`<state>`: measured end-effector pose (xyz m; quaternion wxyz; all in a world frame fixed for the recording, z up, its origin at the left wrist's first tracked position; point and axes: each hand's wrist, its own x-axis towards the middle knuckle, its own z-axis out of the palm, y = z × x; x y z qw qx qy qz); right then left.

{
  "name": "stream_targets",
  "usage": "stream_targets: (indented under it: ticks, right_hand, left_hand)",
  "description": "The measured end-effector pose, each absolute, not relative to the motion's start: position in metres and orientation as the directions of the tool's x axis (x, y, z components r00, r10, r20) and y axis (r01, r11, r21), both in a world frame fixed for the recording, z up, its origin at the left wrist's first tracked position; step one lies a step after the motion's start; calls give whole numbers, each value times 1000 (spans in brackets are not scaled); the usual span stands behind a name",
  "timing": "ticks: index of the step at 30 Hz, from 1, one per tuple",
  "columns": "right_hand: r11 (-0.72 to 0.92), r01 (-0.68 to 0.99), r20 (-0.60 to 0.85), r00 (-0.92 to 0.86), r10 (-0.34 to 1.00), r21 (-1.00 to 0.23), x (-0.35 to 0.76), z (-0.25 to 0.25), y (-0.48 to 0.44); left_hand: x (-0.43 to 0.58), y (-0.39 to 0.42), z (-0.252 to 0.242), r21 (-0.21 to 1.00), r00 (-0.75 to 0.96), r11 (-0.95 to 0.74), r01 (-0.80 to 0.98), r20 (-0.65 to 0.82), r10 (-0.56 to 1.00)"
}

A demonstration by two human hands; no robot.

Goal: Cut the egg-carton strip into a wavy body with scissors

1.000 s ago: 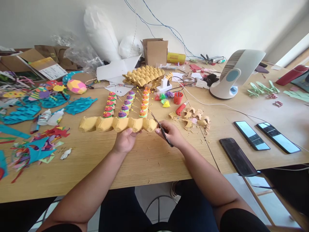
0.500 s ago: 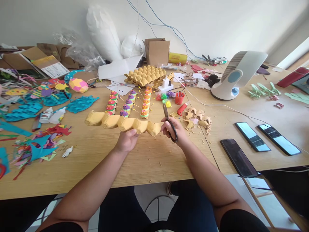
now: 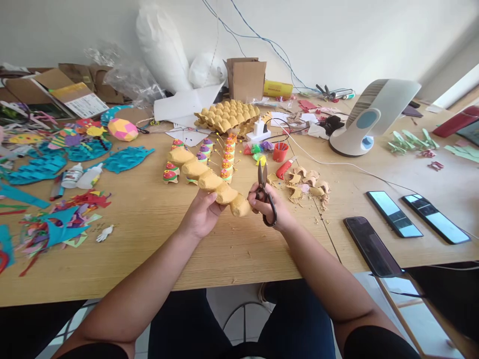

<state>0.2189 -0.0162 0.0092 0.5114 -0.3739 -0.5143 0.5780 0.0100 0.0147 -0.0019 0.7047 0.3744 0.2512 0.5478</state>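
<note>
A yellow egg carton strip (image 3: 209, 180) of several cups is gripped near its closer end by my left hand (image 3: 202, 212), thumb on top. It slants away to the upper left above the table. My right hand (image 3: 275, 204) is closed around black-handled scissors (image 3: 263, 174), whose blades point up and look slightly apart. The fingers of that hand are close to the strip's near end; whether they touch it I cannot tell. Behind the strip stand rows of painted caterpillars with pins: red ones (image 3: 171, 172), purple ones (image 3: 204, 149) and orange ones (image 3: 228, 158).
Yellow egg trays (image 3: 228, 115) are stacked at the back. Carton scraps (image 3: 309, 182) and a red utility knife (image 3: 285, 168) lie right of my hands. A white fan (image 3: 370, 114) and several phones (image 3: 394, 213) are farther right. Coloured paper scraps (image 3: 63, 227) cover the left side.
The egg carton strip has swung from nearly level to a steep slant, its far end moving up and away. The scissors have turned more upright, with their blades now showing apart.
</note>
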Motion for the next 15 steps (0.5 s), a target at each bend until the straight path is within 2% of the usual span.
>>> stream_targets:
  ticks: [4,7,9,12,15]
  right_hand:
    - [90,-118,115,-236,965,-989,212,8,-21]
    - [147,-8,144,-245,959,-989,209,2,-20]
    - [222,183,184,-203,962,-958,210,-2,-18]
    - [300,505,247,-171,954,-810,213,-3,-16]
    - [271,646,203,-179,963,-713,215,-2,-17]
  left_hand:
    - [8,12,5,786,259,148,-600,16,966]
    - [9,11,6,807,184,75,-586,43,982]
    - [11,10,4,833,109,-39,-552,119,987]
    - [13,9,-2,869,21,-198,-454,232,972]
    - [14,8,-5,869,-74,-314,-381,310,948]
